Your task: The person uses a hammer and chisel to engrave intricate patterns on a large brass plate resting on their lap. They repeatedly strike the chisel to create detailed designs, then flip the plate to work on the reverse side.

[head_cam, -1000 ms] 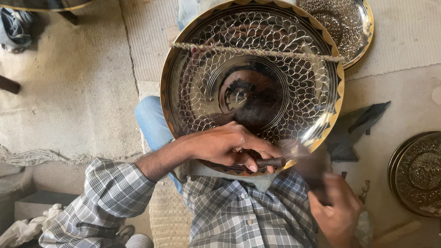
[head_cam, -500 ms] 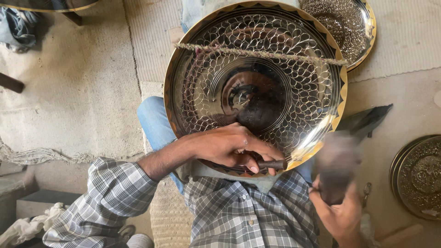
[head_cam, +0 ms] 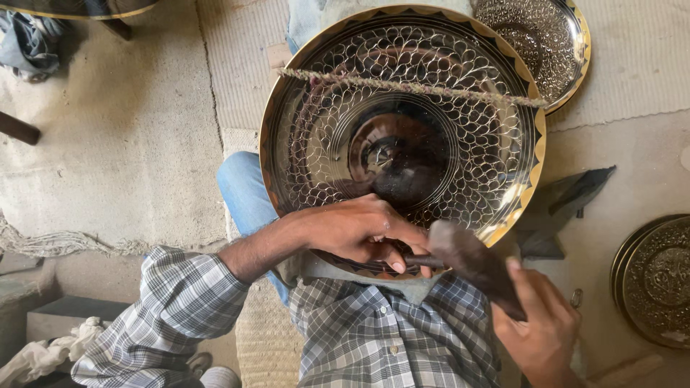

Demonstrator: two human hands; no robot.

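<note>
Head view: as the camera looks straight down, a large round engraved metal tray [head_cam: 402, 136] rests against the person's lap and blue-trousered leg, its scale-pattern surface facing up; a twisted cord [head_cam: 410, 88] lies across its upper part
Left hand: the left hand [head_cam: 356, 231] lies on the tray's lower rim; its fingers are clamped together around a short dark chisel [head_cam: 420, 260], whose tip sits at the rim
Right hand: the right hand [head_cam: 539, 327] is wrapped tight about the handle of a dark hammer [head_cam: 471, 262]; the hammer head is just beside the chisel's end, whether touching I cannot tell
Around: a second patterned tray [head_cam: 546, 39] lies behind the big one at upper right; a darker engraved plate [head_cam: 658, 280] sits at the right edge; pale matting [head_cam: 115, 144] covers the floor to the left
</note>
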